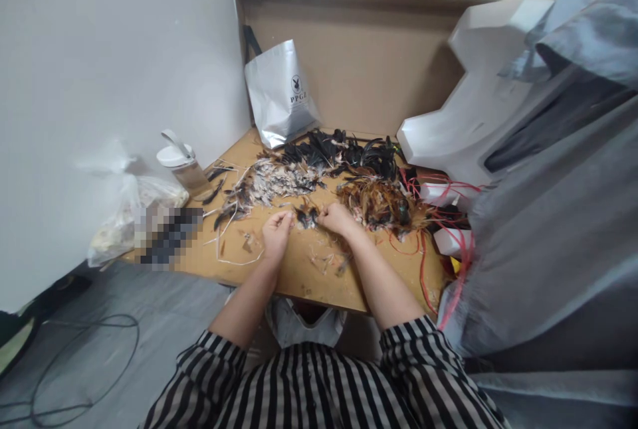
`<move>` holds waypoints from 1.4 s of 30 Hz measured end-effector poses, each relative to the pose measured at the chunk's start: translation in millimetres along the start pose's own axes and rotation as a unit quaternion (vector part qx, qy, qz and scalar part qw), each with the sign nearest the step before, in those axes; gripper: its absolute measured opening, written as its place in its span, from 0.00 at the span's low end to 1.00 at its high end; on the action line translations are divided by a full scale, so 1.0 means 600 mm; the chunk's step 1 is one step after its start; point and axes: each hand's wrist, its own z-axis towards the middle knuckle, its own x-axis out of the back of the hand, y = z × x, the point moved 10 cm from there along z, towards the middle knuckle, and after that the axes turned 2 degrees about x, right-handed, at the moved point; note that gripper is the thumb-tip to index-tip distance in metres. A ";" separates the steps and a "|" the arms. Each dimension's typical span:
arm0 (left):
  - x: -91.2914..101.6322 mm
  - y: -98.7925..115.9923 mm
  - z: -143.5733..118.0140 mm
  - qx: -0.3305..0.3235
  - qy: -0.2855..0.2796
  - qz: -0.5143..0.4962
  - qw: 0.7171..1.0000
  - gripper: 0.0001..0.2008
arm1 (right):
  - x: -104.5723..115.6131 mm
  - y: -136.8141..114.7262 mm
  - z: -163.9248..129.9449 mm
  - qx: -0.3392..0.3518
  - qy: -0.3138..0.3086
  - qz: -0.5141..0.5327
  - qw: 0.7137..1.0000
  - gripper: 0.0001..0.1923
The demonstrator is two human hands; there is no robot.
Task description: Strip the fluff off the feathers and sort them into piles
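Observation:
A small clump of dark feathers (306,216) lies on the wooden tabletop (279,276) between my hands. My left hand (278,233) is just left of the clump, thumb and fingertips pinched together; whatever they hold is too small to name. My right hand (337,220) is closed at the clump's right edge, its fingertips partly hidden. Behind it spreads a pile of brown feathers (383,200). Grey and white feathers (282,180) are heaped beyond my left hand, with long black feathers (343,150) along the back.
A silver bag (279,93) stands at the back left. Nearer the left wall are a lidded plastic cup (184,167) and a tied clear plastic bag (142,203). Red strings (423,263) trail along the right side, beside grey cloth (543,243). Loose feather bits litter the front.

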 end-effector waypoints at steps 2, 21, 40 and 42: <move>-0.002 -0.004 0.001 0.009 0.000 0.004 1.000 0.13 | -0.017 0.011 0.004 -0.017 -0.004 0.005 1.000 0.12; -0.050 0.014 0.022 0.030 -0.092 0.023 0.995 0.15 | -0.051 0.047 0.007 -0.069 -0.015 0.521 0.851 0.14; -0.074 -0.020 0.011 0.066 -0.145 -0.010 0.987 0.15 | -0.054 -0.006 -0.005 -0.016 0.010 0.546 0.837 0.13; -0.075 -0.020 0.011 0.071 -0.155 -0.017 0.985 0.16 | -0.055 -0.005 -0.005 -0.017 0.010 0.551 0.834 0.13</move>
